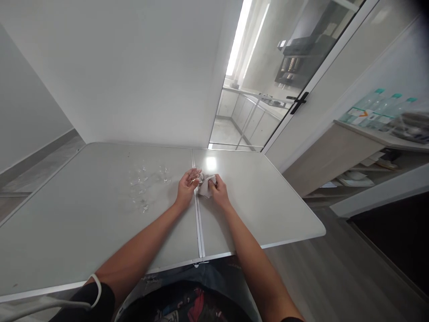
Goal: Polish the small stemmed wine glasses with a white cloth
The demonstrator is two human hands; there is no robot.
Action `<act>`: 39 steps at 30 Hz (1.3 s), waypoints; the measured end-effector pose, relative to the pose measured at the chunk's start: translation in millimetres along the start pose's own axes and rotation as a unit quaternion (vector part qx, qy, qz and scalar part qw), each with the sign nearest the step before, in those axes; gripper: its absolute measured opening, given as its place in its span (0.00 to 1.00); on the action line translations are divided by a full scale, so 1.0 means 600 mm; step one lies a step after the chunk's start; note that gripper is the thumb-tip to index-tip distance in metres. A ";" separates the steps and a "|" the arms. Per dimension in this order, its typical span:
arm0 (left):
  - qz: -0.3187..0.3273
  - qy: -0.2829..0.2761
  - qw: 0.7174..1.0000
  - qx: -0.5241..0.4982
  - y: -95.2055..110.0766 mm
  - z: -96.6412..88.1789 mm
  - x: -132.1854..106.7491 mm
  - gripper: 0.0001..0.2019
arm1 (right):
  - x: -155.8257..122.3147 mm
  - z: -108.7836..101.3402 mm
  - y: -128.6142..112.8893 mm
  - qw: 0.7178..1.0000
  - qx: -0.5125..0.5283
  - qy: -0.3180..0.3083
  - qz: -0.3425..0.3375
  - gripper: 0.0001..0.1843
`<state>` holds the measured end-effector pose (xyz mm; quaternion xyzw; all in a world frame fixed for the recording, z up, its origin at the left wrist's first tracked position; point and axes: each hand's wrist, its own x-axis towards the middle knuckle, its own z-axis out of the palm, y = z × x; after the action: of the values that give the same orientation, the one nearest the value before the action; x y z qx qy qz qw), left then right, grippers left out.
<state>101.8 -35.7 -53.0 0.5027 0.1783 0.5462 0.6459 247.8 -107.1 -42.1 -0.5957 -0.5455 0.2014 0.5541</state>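
Note:
My left hand point(187, 187) is curled around a small clear glass point(197, 175) near the middle seam of the pale grey table point(100, 223). My right hand point(218, 191) grips a crumpled white cloth point(205, 186) and presses it against that glass. Both hands meet just above the tabletop. Several more clear glasses point(145, 182) stand in a loose group on the table to the left of my left hand; they are faint and hard to separate.
A white wall stands behind the table. A glass door with a black handle point(299, 102) is at the back right. A wooden shelf unit point(355, 156) on the right carries water bottles point(378, 105). Wood floor lies right of the table.

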 end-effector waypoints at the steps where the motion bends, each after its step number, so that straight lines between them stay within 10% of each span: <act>1: -0.003 0.007 1.000 -0.010 0.002 -0.001 0.000 0.29 | -0.002 0.000 -0.003 0.998 -0.029 -0.041 -0.026 0.15; 5: -0.020 0.024 0.999 -0.035 0.007 -0.002 -0.001 0.25 | -0.005 -0.001 -0.007 0.976 -0.120 -0.139 -0.114 0.22; 13: -0.034 0.002 0.997 -0.067 0.004 0.002 0.000 0.26 | 0.003 -0.004 0.000 0.995 -0.054 -0.080 -0.039 0.09; 17: -0.043 -0.014 0.995 -0.094 0.011 0.005 -0.001 0.27 | 0.012 0.011 0.014 0.983 0.165 0.029 0.071 0.18; 23: -0.035 0.009 0.994 -0.108 0.012 0.003 0.002 0.27 | 0.020 0.001 0.019 0.894 0.318 0.293 0.118 0.15; 31: 0.000 0.042 0.994 -0.097 0.009 0.001 0.005 0.26 | 0.010 0.027 0.009 0.930 0.332 0.076 0.138 0.19; 39: -0.029 -0.040 0.998 0.039 0.020 0.023 -0.012 0.37 | 0.011 0.022 0.031 0.968 0.211 0.059 0.125 0.23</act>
<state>103.8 -49.8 -39.1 0.5431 0.1882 0.4994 0.6482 246.6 -91.5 -60.2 -0.5398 -0.3781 0.3442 0.6687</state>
